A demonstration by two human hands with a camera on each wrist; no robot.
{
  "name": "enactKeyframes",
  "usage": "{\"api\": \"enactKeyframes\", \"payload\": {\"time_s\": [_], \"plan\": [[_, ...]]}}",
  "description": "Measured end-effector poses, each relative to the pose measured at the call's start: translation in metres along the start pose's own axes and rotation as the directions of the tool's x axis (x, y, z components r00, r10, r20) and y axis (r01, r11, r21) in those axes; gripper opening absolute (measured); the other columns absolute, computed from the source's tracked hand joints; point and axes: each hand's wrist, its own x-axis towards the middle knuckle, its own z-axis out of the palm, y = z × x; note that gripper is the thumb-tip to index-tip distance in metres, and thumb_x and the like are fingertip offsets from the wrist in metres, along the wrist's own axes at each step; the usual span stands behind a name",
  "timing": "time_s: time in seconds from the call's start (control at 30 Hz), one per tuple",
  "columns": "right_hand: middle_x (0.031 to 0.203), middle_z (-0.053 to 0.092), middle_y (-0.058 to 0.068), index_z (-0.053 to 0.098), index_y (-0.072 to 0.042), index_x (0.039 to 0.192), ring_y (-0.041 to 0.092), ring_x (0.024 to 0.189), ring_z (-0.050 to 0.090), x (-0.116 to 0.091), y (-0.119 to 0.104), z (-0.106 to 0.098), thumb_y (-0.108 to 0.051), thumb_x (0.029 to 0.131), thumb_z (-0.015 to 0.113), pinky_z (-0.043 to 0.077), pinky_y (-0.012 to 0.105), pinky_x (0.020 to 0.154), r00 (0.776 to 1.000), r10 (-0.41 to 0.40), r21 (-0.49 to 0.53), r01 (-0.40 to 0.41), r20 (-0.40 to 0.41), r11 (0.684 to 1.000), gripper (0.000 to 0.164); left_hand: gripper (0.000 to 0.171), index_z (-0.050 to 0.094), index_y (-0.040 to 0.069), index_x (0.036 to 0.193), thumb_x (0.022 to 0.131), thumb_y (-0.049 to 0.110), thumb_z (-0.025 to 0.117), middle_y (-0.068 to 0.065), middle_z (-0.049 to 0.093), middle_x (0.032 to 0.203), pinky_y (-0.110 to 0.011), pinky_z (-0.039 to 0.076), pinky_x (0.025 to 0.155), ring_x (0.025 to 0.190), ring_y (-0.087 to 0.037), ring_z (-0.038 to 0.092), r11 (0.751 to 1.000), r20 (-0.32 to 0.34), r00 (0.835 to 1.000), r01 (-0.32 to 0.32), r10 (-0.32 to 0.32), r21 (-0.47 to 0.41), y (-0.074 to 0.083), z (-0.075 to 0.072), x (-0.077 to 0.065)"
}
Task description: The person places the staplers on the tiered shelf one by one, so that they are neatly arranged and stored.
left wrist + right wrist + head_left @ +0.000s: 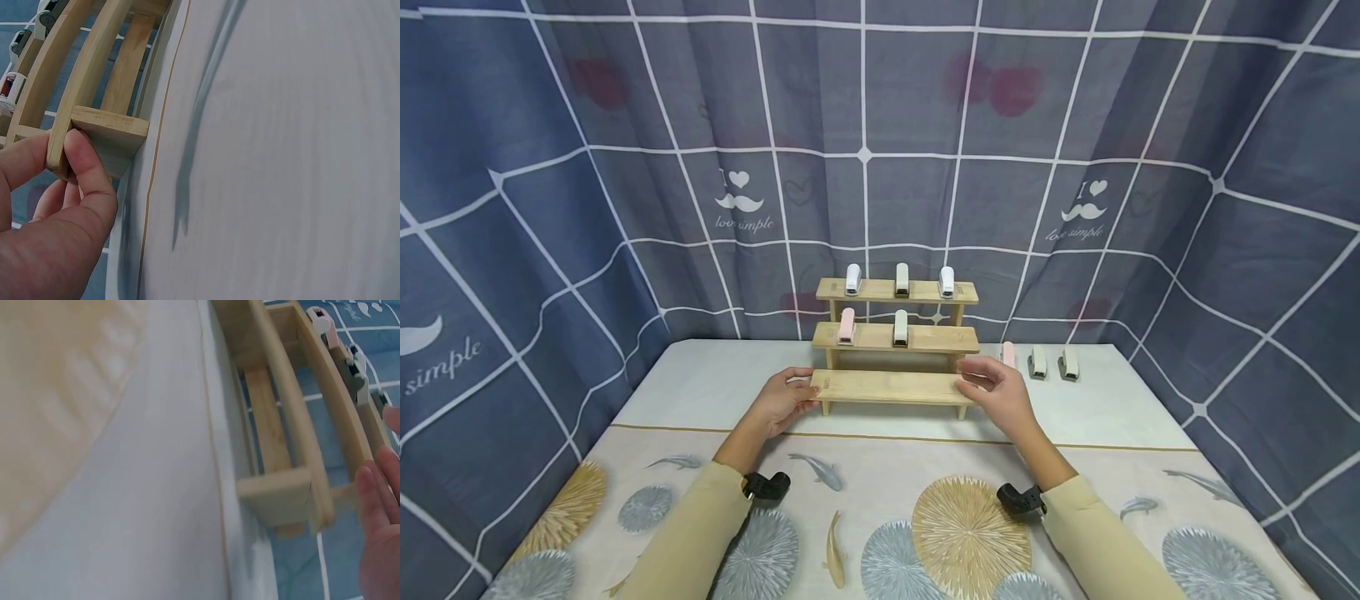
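Note:
A three-tier wooden display stand (891, 386) stands on the table. My left hand (782, 404) is at the left end of its lowest shelf; in the left wrist view, thumb and fingers pinch the shelf's end (59, 156). At the other end is my right hand (1000, 392), holding nothing. In the right wrist view its fingers (372, 500) extend beside the stand's end; whether they touch it I cannot tell. On the top shelf are a white stapler (853, 280), a pale green one (902, 281) and another white one (947, 282). The middle shelf bears a pink stapler (846, 327) and a pale one (900, 328).
Right of the stand, on the white table board (700, 383), are a pink stapler (1008, 354), partly behind my right hand, and two cream ones (1037, 363). A patterned cloth (820, 533) covers the near side. Blue checked curtains (812, 200) enclose the back and sides.

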Motion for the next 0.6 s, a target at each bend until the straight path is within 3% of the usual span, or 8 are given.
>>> {"api": "enactKeyframes", "payload": {"time_s": [0.23,0.43,0.6], "plan": [[0.124,0.069,0.023,0.070,0.004,0.119,0.040,0.116,0.067,-0.009,0.017,-0.018,-0.009,0.086,0.083,0.057,0.034,0.100,1.000,-0.006,-0.072,0.004,-0.027,0.997,0.038,0.053,0.038,-0.009,0.145,0.096,-0.010,0.060,-0.007,0.063,0.097,-0.020,0.061,0.071,0.077,-0.012,0.066,1.000,-0.004,1.000,-0.007,0.007,0.008,-0.002,0.000,0.000],[0.127,0.069,0.021,0.071,0.001,0.120,0.013,0.117,0.067,-0.012,0.024,-0.035,-0.010,0.085,0.084,0.054,0.037,0.105,1.000,-0.005,-0.118,0.005,-0.004,0.993,0.040,0.054,0.039,-0.007,0.145,0.096,-0.009,0.061,-0.009,0.063,0.099,-0.020,0.060,0.071,0.079,-0.012,0.067,1.000,-0.020,1.000,0.011,-0.010,0.018,0.000,0.000,0.000],[0.129,0.068,0.023,0.070,0.003,0.121,0.013,0.122,0.065,-0.012,0.027,-0.048,-0.009,0.085,0.084,0.051,0.039,0.109,1.000,-0.021,-0.143,0.024,0.023,0.989,0.040,0.054,0.040,-0.008,0.145,0.096,-0.009,0.061,-0.009,0.063,0.100,-0.020,0.061,0.071,0.079,-0.012,0.067,1.000,-0.018,1.000,0.008,-0.007,0.019,0.000,0.000,0.000]]}}
